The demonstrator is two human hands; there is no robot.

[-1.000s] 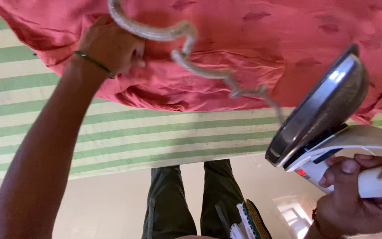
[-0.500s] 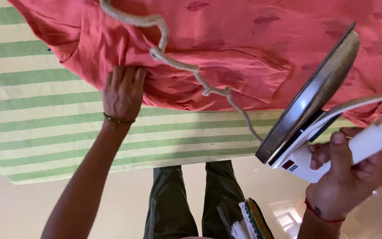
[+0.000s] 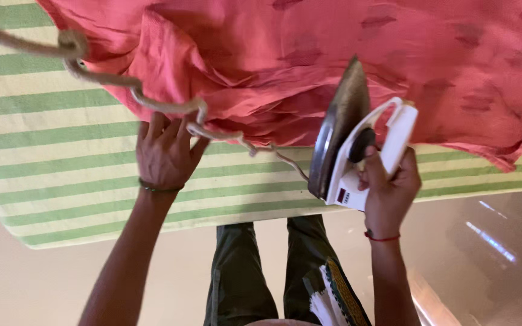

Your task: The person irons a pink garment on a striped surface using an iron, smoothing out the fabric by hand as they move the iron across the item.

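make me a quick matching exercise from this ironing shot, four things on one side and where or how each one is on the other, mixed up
Things:
1. iron
2. left hand
3. cord
4. red cloth

States:
A. crumpled over the far part of the striped cover
B. flat on the cover at the cloth's near edge
C. tilted up on edge, gripped by the right hand
D. twisted, trailing across cover and cloth

Pairs: 1-C, 2-B, 3-D, 4-A

- The crumpled red cloth garment (image 3: pixel 309 66) runs off the frame's top and right edges, so I can't see its full shape.
- The twisted beige cord (image 3: pixel 101 81) exits at upper left.
- My left hand's fingertips (image 3: pixel 163 128) touch its hem.
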